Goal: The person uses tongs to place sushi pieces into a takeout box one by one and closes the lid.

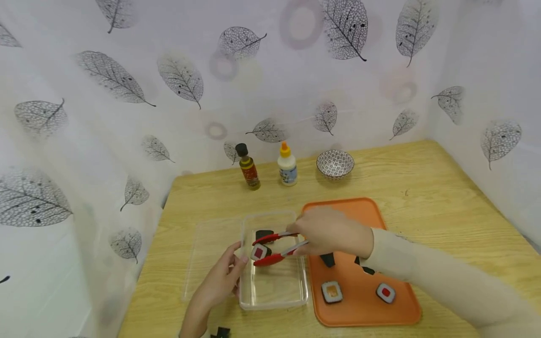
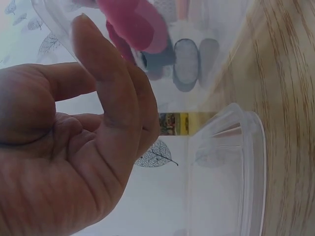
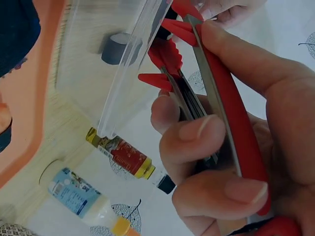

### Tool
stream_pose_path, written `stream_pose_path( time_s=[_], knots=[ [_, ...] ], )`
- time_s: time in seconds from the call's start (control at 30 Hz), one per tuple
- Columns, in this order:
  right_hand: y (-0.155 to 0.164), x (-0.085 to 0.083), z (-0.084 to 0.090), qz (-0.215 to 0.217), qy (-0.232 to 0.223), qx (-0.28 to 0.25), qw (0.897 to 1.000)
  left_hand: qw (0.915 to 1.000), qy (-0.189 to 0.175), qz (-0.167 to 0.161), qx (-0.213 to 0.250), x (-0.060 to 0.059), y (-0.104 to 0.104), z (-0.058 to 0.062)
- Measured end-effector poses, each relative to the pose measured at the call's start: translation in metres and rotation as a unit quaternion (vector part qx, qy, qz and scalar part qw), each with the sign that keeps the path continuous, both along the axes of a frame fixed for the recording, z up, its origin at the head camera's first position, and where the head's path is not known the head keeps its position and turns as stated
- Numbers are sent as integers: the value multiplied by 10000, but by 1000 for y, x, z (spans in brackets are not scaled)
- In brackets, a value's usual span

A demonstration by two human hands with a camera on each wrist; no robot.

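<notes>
One sushi piece (image 1: 258, 252), round with a dark rim, white ring and red centre, is pinched between the red tips of the tongs (image 1: 276, 248), just above the clear plastic box (image 1: 274, 291). The tongs are gripped by the right hand (image 1: 327, 232). The box's left rim is touched by the relaxed, straight fingers of the left hand (image 1: 221, 279).

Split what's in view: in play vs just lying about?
In play: right hand, red-tipped metal tongs, red-centred sushi piece, clear plastic container, left hand, orange tray.
Idle: dark sauce bottle, white squeeze bottle, patterned bowl.
</notes>
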State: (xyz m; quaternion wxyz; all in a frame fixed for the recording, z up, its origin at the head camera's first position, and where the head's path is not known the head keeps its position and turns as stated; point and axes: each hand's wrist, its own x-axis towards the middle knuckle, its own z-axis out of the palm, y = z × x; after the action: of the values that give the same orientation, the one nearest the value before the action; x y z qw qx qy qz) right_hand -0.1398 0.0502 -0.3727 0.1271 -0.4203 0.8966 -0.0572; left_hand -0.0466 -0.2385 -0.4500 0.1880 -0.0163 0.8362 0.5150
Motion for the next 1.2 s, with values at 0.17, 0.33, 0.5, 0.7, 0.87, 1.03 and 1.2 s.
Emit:
stream_pose_path(
  time_s=[0.17,0.33,0.5,0.7,0.87,1.03,1.2],
  knots=[
    [-14,2,-4,9,37,371,9993,10000,-48,16,-3,0,0,-1],
    [-26,5,-4,11,-23,480,9988,10000,-25,27,34,0,1,-1],
    [-34,8,-3,12,85,570,9983,10000,-37,36,-30,0,1,-2],
    [-34,11,-5,42,277,808,9963,9999,-51,43,-114,-2,0,-3],
    [-34,12,-4,13,162,836,9964,9999,-4,2,-122,-3,0,-4],
    [-28,11,-3,-15,-121,661,9977,9999,-75,55,-123,-3,0,-5],
    [-9,4,-6,85,-413,55,9991,9998,-73,80,-144,-2,0,-5]
  ],
)
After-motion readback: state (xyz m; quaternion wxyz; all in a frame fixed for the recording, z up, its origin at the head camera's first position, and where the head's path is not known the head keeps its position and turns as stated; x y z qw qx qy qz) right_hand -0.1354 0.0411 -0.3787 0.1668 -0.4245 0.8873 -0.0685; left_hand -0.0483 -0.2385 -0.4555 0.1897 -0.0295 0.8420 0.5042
